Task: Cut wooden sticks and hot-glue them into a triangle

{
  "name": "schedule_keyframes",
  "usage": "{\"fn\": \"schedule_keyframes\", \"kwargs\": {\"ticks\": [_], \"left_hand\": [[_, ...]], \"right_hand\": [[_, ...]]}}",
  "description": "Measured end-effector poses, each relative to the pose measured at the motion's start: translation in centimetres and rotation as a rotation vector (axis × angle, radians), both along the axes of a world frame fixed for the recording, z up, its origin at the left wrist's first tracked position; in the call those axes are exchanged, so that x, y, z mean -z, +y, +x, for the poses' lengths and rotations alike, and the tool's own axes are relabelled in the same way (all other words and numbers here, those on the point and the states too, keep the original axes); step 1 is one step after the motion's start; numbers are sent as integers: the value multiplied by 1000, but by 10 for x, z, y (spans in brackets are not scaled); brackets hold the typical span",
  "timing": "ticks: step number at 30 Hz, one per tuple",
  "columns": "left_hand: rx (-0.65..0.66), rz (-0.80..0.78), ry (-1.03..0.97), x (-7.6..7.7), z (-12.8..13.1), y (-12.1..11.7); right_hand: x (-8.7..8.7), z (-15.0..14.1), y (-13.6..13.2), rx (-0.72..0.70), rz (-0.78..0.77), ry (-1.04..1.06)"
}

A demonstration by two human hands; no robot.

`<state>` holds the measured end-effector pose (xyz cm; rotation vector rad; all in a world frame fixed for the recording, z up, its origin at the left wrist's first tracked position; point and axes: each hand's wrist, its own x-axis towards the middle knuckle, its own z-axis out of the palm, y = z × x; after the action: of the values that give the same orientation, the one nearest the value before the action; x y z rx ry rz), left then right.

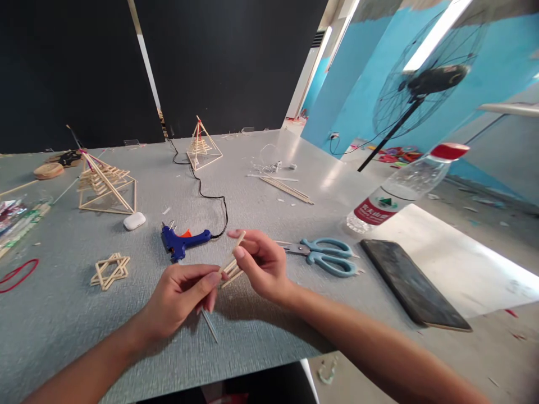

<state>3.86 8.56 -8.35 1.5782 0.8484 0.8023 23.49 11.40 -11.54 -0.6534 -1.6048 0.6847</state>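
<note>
Just above the table, my left hand (181, 294) pinches one end of a short wooden stick (228, 266). My right hand (265, 266) grips the same stick near its upper end, between thumb and fingers. Below it, more pale sticks (232, 277) show between the hands; whether they are joined to it I cannot tell. A translucent glue stick (209, 326) lies under my left hand. Beyond the hands rests a blue glue gun (181, 242) with a black cord. Scissors (330, 256) with light blue handles lie right of my right hand. A wooden stick star (110, 271) sits at the left.
Two stick pyramids (107, 188) stand farther back, near a white earbud case (134, 221). Loose sticks (288, 189) lie toward the back. On the right are a water bottle (377, 209) and a dark phone (415, 283). A red cord (19, 275) lies far left.
</note>
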Motion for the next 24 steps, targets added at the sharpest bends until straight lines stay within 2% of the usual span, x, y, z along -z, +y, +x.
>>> {"fn": "schedule_keyframes", "kwargs": {"ticks": [4,9,10,12,15,17,20,24], "left_hand": [[-144,68,26,-3,-1,1],[-151,97,77,-1,-1,3],[-153,89,81,0,-1,3],[-153,78,92,1,-3,6],[-127,176,178,3,-8,10],[-113,340,354,4,-8,12],[-106,609,752,5,3,8],[-40,709,1200,2,27,-6]], "right_hand": [[-1,-2,11,-17,-190,249],[-6,4,21,67,-183,212],[-7,5,23,42,-223,207],[-12,10,28,-96,-375,229],[-21,19,40,-319,-596,349],[-25,26,48,-345,-634,465],[-27,35,60,-314,-602,568],[-21,38,69,-315,-584,600]]}}
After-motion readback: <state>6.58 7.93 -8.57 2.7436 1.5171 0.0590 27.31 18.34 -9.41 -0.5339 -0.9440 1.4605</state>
